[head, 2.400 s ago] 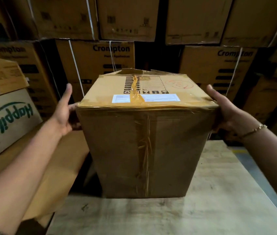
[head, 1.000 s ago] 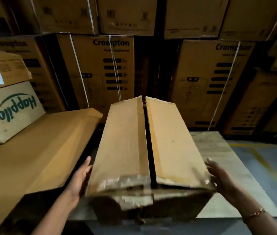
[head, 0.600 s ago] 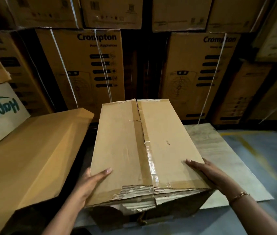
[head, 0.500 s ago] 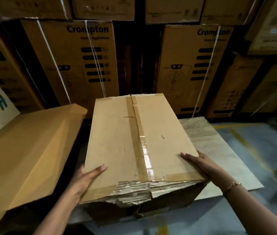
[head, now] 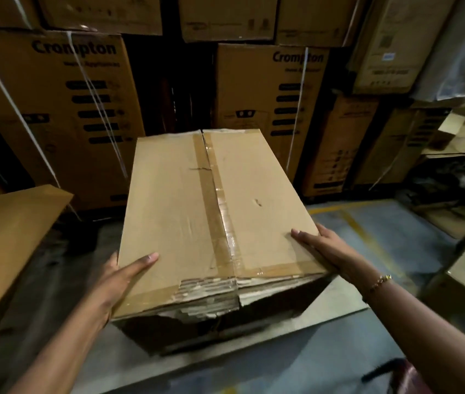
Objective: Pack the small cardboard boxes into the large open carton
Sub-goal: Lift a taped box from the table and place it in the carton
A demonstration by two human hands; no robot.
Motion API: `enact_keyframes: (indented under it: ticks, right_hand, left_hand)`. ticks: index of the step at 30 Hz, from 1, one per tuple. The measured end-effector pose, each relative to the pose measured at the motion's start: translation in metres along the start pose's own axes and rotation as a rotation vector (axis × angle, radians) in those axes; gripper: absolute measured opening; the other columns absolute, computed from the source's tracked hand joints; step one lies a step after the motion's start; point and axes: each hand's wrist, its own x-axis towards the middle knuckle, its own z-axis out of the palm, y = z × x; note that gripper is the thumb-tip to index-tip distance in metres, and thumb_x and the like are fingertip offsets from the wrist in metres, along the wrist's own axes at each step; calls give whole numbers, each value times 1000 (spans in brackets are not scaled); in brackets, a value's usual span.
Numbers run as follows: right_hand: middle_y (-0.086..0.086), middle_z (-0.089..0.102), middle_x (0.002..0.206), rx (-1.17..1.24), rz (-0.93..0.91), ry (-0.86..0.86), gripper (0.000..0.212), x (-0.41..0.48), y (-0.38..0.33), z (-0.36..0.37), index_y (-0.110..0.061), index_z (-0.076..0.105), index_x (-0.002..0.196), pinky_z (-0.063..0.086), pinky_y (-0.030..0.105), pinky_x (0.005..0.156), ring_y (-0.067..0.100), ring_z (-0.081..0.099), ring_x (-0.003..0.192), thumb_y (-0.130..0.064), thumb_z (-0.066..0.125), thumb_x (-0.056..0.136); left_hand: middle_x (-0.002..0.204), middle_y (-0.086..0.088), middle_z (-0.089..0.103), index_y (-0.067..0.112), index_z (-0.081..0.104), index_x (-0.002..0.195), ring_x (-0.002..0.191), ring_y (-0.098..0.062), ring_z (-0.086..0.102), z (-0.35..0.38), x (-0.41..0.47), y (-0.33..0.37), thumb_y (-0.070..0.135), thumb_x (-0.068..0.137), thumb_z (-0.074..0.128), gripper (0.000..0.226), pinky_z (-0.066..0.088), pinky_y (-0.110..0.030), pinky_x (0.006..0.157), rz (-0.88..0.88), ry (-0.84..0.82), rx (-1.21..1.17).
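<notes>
The taped carton (head: pixel 214 223) sits on the low platform (head: pixel 339 302), long axis running away from the person, left hand (head: pixel 117 277) and right hand (head: pixel 328 251) flat, fingers together, clasping its near corners equally close.

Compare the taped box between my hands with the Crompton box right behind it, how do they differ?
The taped box is plain, with no print on top; the Crompton box carries a printed brand name and dark bars. The taped box is sealed with brown tape and torn at its near edge; the Crompton box is bound with a white strap. The taped box lies low; the Crompton box stands tall. Both are brown cardboard.
</notes>
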Motion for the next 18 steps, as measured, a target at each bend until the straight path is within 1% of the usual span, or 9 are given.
enact_keyframes:
  ticks: [2,4,6,9,10,12,15,17,18]
  right_hand:
    - [-1,71,115,-24,2,9,51,14,1,-46,-22,58,126,56,29,81,17,70,99,-47,75,85]
    - [-1,71,110,-47,12,9,43,23,2,-85,-22,58,120,56,29,81,17,70,96,-45,74,87]
    - [-2,69,108,-65,14,-2,41,31,5,-118,-23,56,120,56,30,81,17,69,95,-45,72,89]
    - [-2,68,111,-101,40,-11,49,44,19,-166,-28,54,124,57,37,89,20,68,99,-53,71,86]
    - [-2,67,111,-106,52,-13,49,47,25,-178,-28,53,125,56,37,89,21,68,99,-53,70,86]
    - [-2,67,109,-104,78,-15,48,50,35,-197,-27,53,125,56,34,83,19,68,97,-52,70,87]
    - [-6,63,105,-115,113,-7,46,52,50,-217,-28,49,122,52,29,75,16,65,95,-52,68,88]
    - [-6,63,107,-126,139,-5,51,52,70,-224,-26,50,123,52,29,78,15,64,96,-55,69,86]
    - [-4,65,111,-136,147,-13,62,52,81,-225,-24,54,127,53,32,83,17,65,98,-62,71,81]
  left_hand:
    - [102,-5,69,18,57,125,84,-17,64,47,0,6,33,77,82,56,45,-27,64,2,2,-13]
    - [102,-3,69,17,57,128,85,-15,64,90,-1,10,34,78,80,57,45,-26,64,-2,15,-26]
    - [108,-3,70,19,59,128,88,-15,66,123,-2,15,42,70,84,68,48,-27,67,6,-6,-25]
    - [106,-1,72,21,61,123,91,-18,69,171,-6,18,61,42,85,93,50,-29,69,-17,-6,-11]
    - [104,1,72,21,61,121,92,-18,69,185,-8,18,62,38,83,95,50,-28,69,-22,-8,-1]
    - [101,3,71,22,60,120,93,-19,68,208,-11,18,61,39,82,92,50,-29,69,-27,-9,21]
    - [103,1,72,24,60,120,94,-21,69,230,-13,13,65,38,80,94,54,-34,76,-51,-3,61]
    - [108,-1,72,23,60,123,96,-22,69,240,-16,5,66,41,81,95,55,-38,85,-71,-7,104]
    - [110,-1,72,24,59,124,97,-22,68,243,-18,0,68,41,82,97,54,-40,89,-82,-11,135]
